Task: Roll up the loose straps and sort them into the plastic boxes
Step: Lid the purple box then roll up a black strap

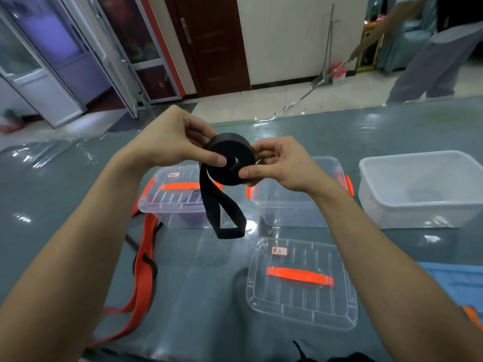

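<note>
A black strap (pixel 231 159) is wound into a thick roll that I hold up above the table with both hands. My left hand (pixel 172 138) pinches its left side, thumb on the face. My right hand (pixel 279 162) pinches the right side. A loose looped tail (pixel 227 218) of the strap hangs down from the roll. Below it stands a closed clear box (pixel 177 202) with an orange handle and dark contents. A second clear box (pixel 295 207) stands open under my right hand. Its lid (pixel 300 286) lies nearer to me. A loose orange strap (pixel 143 270) trails across the table at the left.
A white plastic tub (pixel 418 189) stands at the right. A blue mat (pixel 460 283) and an orange strap end (pixel 473 316) lie at the right edge. Beyond the grey-green table (pixel 78 178), a person (pixel 431 56) sweeps the floor with a broom.
</note>
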{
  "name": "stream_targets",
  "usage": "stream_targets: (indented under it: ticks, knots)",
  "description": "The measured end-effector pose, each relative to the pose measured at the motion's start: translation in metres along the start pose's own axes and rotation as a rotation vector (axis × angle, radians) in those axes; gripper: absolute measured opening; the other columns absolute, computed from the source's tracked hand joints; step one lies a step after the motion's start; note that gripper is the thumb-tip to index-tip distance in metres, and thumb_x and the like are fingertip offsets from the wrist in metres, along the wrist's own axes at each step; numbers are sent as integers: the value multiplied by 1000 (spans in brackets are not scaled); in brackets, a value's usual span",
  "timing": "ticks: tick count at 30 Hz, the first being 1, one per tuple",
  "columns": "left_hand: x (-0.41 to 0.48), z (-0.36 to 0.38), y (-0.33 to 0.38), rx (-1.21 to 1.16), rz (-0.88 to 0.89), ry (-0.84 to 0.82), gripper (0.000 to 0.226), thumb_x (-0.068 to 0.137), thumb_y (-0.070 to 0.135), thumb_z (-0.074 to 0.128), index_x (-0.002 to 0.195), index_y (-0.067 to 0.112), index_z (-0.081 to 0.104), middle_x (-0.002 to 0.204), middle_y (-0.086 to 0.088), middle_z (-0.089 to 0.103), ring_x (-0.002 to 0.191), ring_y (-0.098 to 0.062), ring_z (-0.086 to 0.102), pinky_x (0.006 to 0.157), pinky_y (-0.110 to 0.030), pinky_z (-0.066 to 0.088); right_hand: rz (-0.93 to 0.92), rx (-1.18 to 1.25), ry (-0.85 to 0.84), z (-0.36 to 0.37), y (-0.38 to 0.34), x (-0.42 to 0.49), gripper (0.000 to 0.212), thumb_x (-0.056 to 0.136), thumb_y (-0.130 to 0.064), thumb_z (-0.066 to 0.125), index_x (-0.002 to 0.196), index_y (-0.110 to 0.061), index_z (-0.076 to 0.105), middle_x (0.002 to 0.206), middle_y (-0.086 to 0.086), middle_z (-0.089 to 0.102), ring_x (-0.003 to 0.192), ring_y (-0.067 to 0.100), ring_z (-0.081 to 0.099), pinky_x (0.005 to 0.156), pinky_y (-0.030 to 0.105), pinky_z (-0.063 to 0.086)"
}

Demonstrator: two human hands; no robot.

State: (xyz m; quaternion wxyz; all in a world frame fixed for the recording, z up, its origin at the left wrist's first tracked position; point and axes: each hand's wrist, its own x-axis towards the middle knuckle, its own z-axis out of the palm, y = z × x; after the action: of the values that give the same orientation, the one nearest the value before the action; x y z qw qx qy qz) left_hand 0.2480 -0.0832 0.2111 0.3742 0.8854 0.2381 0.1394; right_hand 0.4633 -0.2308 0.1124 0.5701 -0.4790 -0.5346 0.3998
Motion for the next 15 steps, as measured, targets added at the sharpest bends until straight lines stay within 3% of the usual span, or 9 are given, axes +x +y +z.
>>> stream_targets:
  ticks: [5, 8, 11, 15]
  knots:
    - [1, -8, -2, -23, 11, 7, 56, 58, 48, 104, 103, 21, 86, 97, -6, 85, 94, -26, 84, 92, -33, 66, -55, -8, 30, 3, -2, 4, 32, 81, 2, 90, 108, 5, 73, 93, 24, 79, 74, 30, 80, 69, 32, 64]
    - [0, -6, -1, 0, 0, -18, 54, 59, 45, 105, 103, 20, 87, 98, -6, 86, 94, -26, 84, 94, -36, 66, -7, -144, -51, 2, -5, 6, 39, 83, -17, 93, 115, -9, 72, 107, 11, 79, 76, 33, 81, 57, 36, 60]
    - [2, -3, 1, 46, -5, -53, 45, 63, 38, 104, 102, 21, 87, 96, -5, 86, 92, -24, 84, 90, -35, 67, -5, -312, -57, 1, -14, 13, 43, 78, -34, 96, 113, -21, 74, 111, 1, 77, 66, 31, 79, 46, 30, 51]
    - [-7, 6, -9, -87, 62, 116, 56, 58, 53, 104, 107, 31, 87, 100, -2, 86, 97, -22, 84, 88, -29, 66, -79, -191, 7, -2, -18, 19, 35, 82, -20, 94, 111, -10, 77, 98, 11, 78, 61, 36, 76, 56, 38, 63]
